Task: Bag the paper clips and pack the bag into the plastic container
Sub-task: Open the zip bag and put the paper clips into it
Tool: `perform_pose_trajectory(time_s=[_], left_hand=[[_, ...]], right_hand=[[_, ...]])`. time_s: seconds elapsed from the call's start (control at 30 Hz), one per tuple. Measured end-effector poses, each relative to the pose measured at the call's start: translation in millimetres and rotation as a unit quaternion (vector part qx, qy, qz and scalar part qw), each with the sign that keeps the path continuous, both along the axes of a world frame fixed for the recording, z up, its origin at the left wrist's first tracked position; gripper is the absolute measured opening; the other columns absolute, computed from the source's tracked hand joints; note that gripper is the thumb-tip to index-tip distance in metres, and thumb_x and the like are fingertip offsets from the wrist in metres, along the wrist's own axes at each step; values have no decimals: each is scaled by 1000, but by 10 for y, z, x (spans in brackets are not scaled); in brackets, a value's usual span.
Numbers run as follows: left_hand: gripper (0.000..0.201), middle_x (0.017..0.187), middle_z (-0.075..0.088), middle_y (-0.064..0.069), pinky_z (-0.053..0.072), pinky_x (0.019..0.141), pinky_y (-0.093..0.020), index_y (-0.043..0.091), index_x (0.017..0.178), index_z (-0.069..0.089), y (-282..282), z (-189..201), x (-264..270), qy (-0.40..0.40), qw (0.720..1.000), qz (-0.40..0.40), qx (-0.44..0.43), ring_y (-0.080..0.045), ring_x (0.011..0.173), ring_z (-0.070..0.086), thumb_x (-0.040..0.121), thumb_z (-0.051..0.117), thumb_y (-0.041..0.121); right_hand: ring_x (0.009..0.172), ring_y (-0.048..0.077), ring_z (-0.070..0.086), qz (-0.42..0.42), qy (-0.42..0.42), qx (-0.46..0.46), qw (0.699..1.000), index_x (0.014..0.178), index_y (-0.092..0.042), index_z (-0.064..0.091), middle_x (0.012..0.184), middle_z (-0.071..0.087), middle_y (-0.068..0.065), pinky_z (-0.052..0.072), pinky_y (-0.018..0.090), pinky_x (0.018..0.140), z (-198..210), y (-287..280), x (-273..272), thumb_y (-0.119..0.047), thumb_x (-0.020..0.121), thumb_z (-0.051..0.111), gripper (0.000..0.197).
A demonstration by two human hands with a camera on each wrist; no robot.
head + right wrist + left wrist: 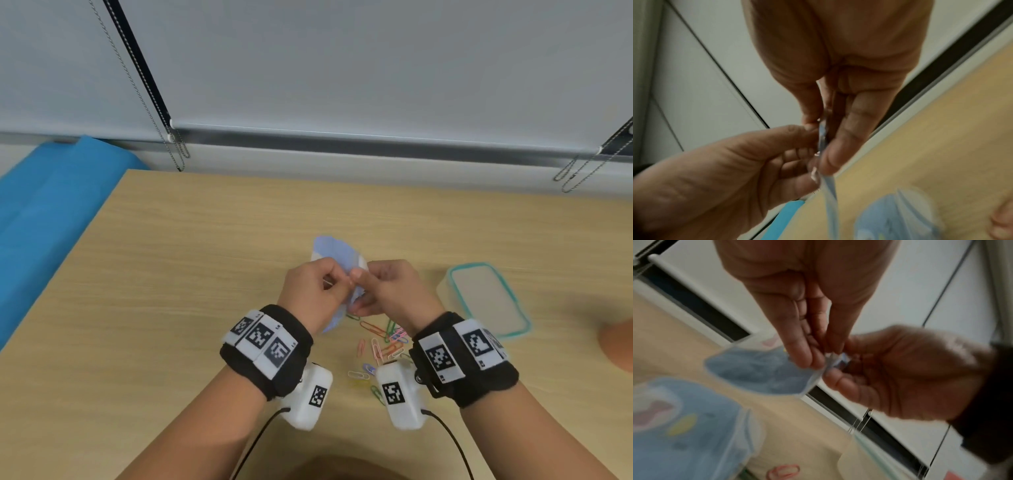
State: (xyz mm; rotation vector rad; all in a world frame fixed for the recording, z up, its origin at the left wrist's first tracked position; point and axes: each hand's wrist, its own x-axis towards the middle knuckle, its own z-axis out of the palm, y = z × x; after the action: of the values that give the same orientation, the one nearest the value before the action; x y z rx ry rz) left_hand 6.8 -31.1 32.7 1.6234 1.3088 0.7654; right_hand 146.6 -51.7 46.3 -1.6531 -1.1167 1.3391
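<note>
A: Grip check: left hand [313,284] and right hand [387,289] both pinch the mouth edge of the blue bag [337,255], held above the tabletop [205,274]. Looks like they're trying to part it.

B: Paper clips [380,342]?

A: Loose on the tabletop under the wrists. Plastic container [488,298] to the right, apart.

B: Risks?

A: Film's slick; fingertips [830,160] could slip and the mouth stay closed. Wrists could also scatter clips.
</note>
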Motion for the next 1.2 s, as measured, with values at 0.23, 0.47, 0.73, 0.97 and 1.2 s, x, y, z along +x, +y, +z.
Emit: perform_pose_trajectory(time_s=[0.23,0.47,0.73,0.97,1.2], left_hand=[[12,71,61,-14,50,66,-43,5,63,51,125,71,-48,88,991,31,92,-28,67,59,73,57,6],[22,114,59,1,47,85,-36,13,58,51,175,111,-89,134,984,-32,111,-18,102,55,78,57,20],[18,141,36,17,21,112,-54,32,67,47,24,85,3,26,977,-154,144,-12,138,23,82,56,34],[125,139,31,3,2,115,-56,33,141,0,-30,108,-85,256,916,-268,155,-17,135,21,47,80,56],[100,123,41,3,6,116,-54,23,135,19,-35,67,-22,317,897,-251,179,-18,119,40,55,71,50]], right_hand=[[46,30,56,9,-333,217,917,108,-24,39,48,55,8,43,36,47,-88,-109,-88,-7,84,46,30],[56,29,56,114,-404,256,871,101,-30,58,67,62,7,42,33,48,-159,-67,-34,-4,78,40,38],[53,8,52,51,80,33,995,72,-20,73,62,65,-2,41,21,50,19,-40,-10,13,83,41,47],[62,24,51,99,46,9,994,73,-25,77,62,72,-3,42,21,48,22,-70,89,18,76,37,59],[47,2,56,94,32,4,995,79,0,73,51,67,-7,44,11,51,38,-125,68,10,80,54,21]])
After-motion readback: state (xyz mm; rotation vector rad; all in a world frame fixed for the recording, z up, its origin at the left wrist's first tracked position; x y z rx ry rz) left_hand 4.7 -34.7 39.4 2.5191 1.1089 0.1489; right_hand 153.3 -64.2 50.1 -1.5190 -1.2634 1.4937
